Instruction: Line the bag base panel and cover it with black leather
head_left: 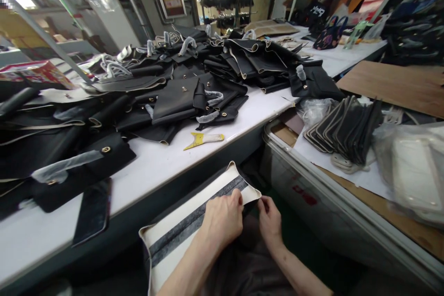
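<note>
A cream panel with a grey strip down its middle and black edging [180,231] lies across my lap below the table edge. My left hand [224,219] rests on it with fingers curled, pinching its right edge near the grey strip. My right hand [269,219] is closed on the same edge just to the right, fingertips pressed together on the black trim.
The white table [156,166] carries heaps of black leather bag pieces [180,97], a yellow-handled cutter [204,139] and a dark phone [93,210]. To the right stands a crate [312,185] with stacked dark pouches [347,127] and plastic bags. A person stands far back.
</note>
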`<state>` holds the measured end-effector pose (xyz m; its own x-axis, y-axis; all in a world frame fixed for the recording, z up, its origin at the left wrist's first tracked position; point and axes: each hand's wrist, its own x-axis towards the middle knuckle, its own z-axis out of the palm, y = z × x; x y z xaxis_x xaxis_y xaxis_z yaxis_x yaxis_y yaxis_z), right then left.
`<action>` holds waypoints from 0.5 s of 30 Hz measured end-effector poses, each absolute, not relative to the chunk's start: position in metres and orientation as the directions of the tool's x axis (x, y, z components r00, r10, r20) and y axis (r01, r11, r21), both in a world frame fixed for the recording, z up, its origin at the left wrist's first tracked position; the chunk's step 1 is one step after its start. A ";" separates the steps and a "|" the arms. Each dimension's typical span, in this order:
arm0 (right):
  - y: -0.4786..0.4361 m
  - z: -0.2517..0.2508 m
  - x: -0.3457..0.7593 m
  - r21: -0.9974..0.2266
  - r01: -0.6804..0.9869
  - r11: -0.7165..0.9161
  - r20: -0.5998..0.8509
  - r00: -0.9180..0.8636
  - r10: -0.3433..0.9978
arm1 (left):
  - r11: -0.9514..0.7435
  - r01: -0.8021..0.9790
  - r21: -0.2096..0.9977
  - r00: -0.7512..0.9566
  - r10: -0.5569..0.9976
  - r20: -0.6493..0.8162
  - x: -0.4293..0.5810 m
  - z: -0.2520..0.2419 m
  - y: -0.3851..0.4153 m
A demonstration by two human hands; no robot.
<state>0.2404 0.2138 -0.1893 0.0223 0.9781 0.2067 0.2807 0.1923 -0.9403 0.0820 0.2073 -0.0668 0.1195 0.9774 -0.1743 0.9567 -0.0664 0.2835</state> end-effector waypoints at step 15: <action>0.188 -0.155 0.245 -0.180 0.640 0.747 0.611 -0.523 0.595 | -0.048 0.948 0.313 0.079 0.993 -0.086 0.084 -0.071 0.193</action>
